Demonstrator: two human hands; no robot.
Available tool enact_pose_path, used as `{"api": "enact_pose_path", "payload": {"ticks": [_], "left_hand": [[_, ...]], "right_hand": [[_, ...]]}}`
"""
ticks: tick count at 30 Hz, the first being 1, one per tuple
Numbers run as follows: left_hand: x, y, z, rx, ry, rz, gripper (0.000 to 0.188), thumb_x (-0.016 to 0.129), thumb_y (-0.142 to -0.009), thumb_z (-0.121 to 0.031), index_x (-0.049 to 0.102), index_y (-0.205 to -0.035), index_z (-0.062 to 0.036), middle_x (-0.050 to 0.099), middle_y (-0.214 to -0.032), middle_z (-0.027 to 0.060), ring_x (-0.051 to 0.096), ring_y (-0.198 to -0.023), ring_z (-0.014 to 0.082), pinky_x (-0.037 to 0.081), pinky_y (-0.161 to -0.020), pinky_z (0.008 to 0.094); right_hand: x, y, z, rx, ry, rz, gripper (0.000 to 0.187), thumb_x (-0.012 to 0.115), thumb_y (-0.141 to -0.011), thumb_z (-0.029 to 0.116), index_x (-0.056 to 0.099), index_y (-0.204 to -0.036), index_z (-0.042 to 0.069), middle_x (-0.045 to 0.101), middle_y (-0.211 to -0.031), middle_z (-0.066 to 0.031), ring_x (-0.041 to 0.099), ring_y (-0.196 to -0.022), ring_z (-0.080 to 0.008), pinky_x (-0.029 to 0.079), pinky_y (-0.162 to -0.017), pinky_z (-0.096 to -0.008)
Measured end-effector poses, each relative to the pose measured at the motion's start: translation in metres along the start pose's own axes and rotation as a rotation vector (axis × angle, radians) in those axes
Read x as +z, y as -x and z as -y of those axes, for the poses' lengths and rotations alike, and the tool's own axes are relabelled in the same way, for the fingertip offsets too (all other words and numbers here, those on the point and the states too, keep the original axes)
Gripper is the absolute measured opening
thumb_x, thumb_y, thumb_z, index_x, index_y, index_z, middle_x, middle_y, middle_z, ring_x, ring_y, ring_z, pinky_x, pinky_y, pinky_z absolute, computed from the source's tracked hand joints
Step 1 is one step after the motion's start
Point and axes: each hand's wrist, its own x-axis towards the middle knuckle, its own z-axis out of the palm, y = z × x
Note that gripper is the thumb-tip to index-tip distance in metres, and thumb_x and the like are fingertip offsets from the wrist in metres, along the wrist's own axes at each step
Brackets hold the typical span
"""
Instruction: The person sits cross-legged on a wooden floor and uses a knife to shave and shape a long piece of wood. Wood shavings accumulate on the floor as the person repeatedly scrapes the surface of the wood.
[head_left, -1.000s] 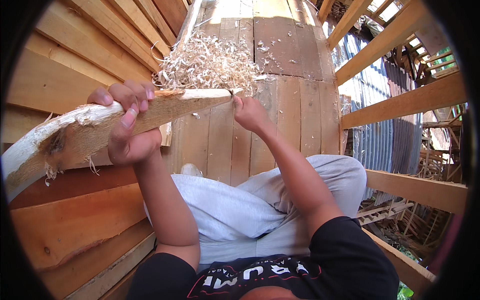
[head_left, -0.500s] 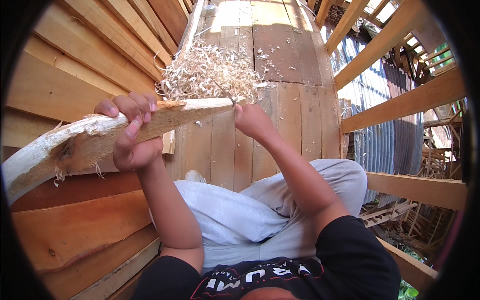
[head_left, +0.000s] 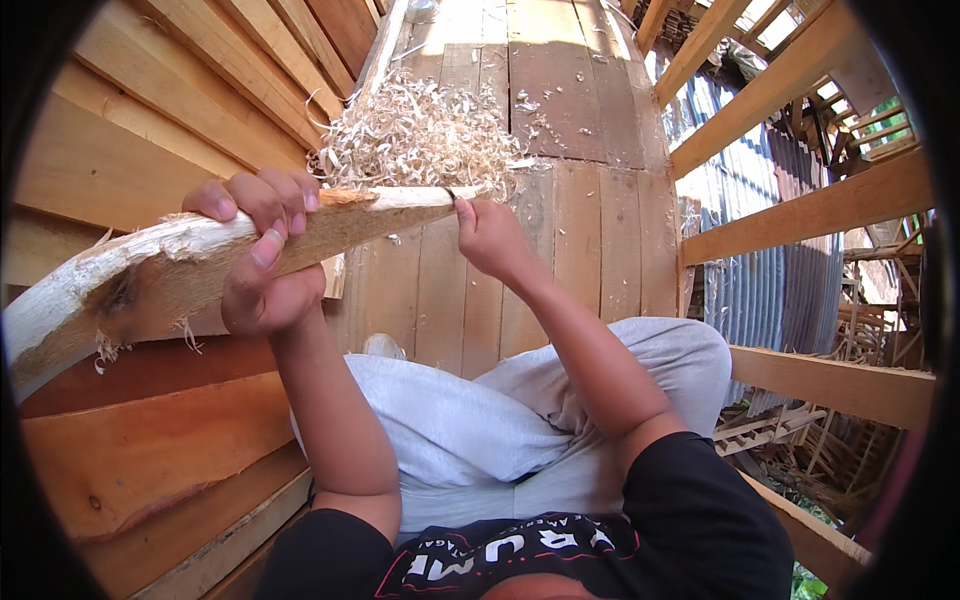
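Note:
My left hand (head_left: 262,250) is wrapped round a long, curved piece of pale wood (head_left: 180,262), fingers over its upper edge and thumb on the near face. The wood runs from the left rim to a narrow, smooth tip; rough bark and stringy fibres cling to its thicker part. At that tip my right hand (head_left: 492,236) is closed in a fist round what looks like a knife (head_left: 451,196). Only a short piece of its thin, dark blade shows, lying across the wood's upper edge; the handle is hidden in my fist.
A heap of curled wood shavings (head_left: 420,135) lies on the plank floor (head_left: 580,250) just beyond the tip. Stacked boards (head_left: 150,130) line the left. Wooden rails (head_left: 810,215) run along the right, with corrugated metal sheets (head_left: 745,270) beyond. My crossed legs (head_left: 460,420) are below my hands.
My right hand has slid a little to the left along the tip with the knife. The blade, which stuck out past the wood, now shows less. My left hand keeps its hold.

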Motion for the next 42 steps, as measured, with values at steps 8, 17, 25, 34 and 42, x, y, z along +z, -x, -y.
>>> {"api": "enact_pose_path", "payload": {"ticks": [8, 17, 25, 34, 42], "left_hand": [[0.0, 0.004, 0.002, -0.012, 0.016, 0.045, 0.035, 0.055, -0.07, -0.006, 0.042, -0.102, -0.0108, 0.042, -0.069, 0.0046, 0.043, -0.068, 0.0178, 0.039, -0.072, 0.0386], [-0.003, 0.004, 0.0, -0.032, 0.021, 0.055, 0.033, 0.055, -0.07, -0.007, 0.045, -0.101, -0.0132, 0.04, -0.071, 0.0018, 0.04, -0.07, 0.0159, 0.036, -0.074, 0.037], [-0.008, 0.001, 0.001, -0.035, 0.0, 0.011, 0.031, 0.056, -0.072, -0.009, 0.044, -0.101, -0.0135, 0.041, -0.072, 0.002, 0.041, -0.072, 0.0155, 0.036, -0.076, 0.0374], [-0.012, 0.004, 0.001, -0.023, 0.077, 0.021, 0.034, 0.056, -0.07, -0.004, 0.043, -0.101, -0.0105, 0.042, -0.069, 0.0043, 0.044, -0.07, 0.0182, 0.039, -0.075, 0.039], [-0.011, 0.001, -0.004, -0.028, 0.032, 0.015, 0.031, 0.057, -0.071, -0.007, 0.045, -0.099, -0.0139, 0.039, -0.069, 0.0005, 0.04, -0.069, 0.0145, 0.037, -0.073, 0.0365]], "right_hand": [[-0.008, -0.004, -0.006, 0.185, 0.105, 0.055, 0.049, 0.037, -0.098, 0.031, 0.066, -0.088, -0.007, 0.063, -0.092, -0.0335, 0.061, -0.093, -0.0475, 0.047, -0.085, -0.0526], [-0.008, -0.013, -0.022, 0.27, 0.148, 0.085, 0.05, 0.039, -0.098, 0.035, 0.066, -0.094, -0.007, 0.064, -0.097, -0.0318, 0.061, -0.096, -0.0458, 0.047, -0.087, -0.0519], [-0.004, -0.017, -0.048, 0.182, 0.172, 0.051, 0.051, 0.04, -0.098, 0.035, 0.066, -0.086, -0.007, 0.065, -0.089, -0.0319, 0.062, -0.092, -0.0464, 0.047, -0.084, -0.0527], [-0.003, -0.007, -0.021, 0.221, 0.16, 0.016, 0.047, 0.04, -0.098, 0.032, 0.065, -0.089, -0.007, 0.065, -0.091, -0.0307, 0.061, -0.093, -0.0477, 0.047, -0.084, -0.0522], [-0.005, -0.002, -0.011, 0.105, 0.074, 0.065, 0.046, 0.04, -0.098, 0.03, 0.065, -0.087, -0.008, 0.063, -0.087, -0.033, 0.062, -0.089, -0.0471, 0.047, -0.083, -0.0515]]}}
